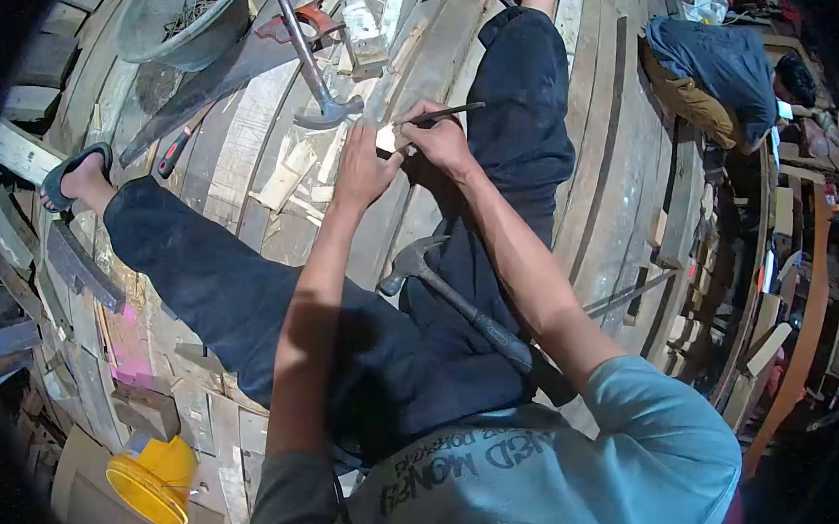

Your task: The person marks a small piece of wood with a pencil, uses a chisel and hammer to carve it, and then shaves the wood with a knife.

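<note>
My left hand (364,167) rests by a small pale wood piece (386,139), its fingers stretched forward and touching the piece's left side. On the right, my right hand (442,146) has its fingers closed around a slim dark tool (454,112), whose kind I cannot make out. Its tip points right, and the fingers hide its other end. Just beyond the hands lies a claw hammer (314,71) with a metal shaft. A second claw hammer (474,314) with a dark grip lies across my lap. Wood offcuts (286,174) are scattered left of my left hand.
A handsaw (211,85) with a red handle lies on the plank floor, near a red-and-black handled tool (172,154). A grey bucket (133,33) holds nails. A yellow bucket (157,481) is at lower left. Another person (709,68) crouches at upper right.
</note>
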The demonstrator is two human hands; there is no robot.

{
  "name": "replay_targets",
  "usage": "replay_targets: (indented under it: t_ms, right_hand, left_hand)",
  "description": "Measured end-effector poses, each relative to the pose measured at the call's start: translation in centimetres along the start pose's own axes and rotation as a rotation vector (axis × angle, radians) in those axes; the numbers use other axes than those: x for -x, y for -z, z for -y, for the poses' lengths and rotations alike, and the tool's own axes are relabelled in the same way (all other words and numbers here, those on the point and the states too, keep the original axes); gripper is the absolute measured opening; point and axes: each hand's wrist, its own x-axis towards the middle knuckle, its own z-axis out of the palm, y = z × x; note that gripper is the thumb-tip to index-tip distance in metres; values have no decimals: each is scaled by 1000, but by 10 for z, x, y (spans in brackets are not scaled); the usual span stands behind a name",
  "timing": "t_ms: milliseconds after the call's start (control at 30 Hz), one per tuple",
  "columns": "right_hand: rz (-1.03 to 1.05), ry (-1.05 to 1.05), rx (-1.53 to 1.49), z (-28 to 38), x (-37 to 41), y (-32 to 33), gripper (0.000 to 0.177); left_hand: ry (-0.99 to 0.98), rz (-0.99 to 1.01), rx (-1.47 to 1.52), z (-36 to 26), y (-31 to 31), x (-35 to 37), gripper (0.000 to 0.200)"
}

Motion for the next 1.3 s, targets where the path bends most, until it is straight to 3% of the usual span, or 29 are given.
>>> replay_targets:
  t_ms: [133, 233, 400, 500, 1000, 1200, 1300]
  right_hand:
    - [-65, 8, 65, -2, 0, -1, 6]
    - [-86, -43, -78, 2, 1, 3, 6]
    - [-55, -93, 159, 11, 1, 4, 6]
    - [-44, -34, 140, 3, 0, 6, 6]
    - [-38, -8, 145, 5, 0, 4, 4]
    - [-19, -140, 78, 7, 1, 5, 3]
    - [-57, -80, 155, 6, 1, 3, 4]
  left_hand:
    - [-39, -35, -32, 1, -2, 0, 41]
    - [5, 18, 25, -5, 2, -2, 42]
    - [22, 28, 1, -3, 2, -1, 51]
    - [99, 106, 34, -10, 8, -3, 52]
    - [7, 37, -16, -1, 1, -1, 50]
    - [106, 150, 16, -10, 10, -5, 53]
    - [118, 172, 22, -10, 11, -4, 55]
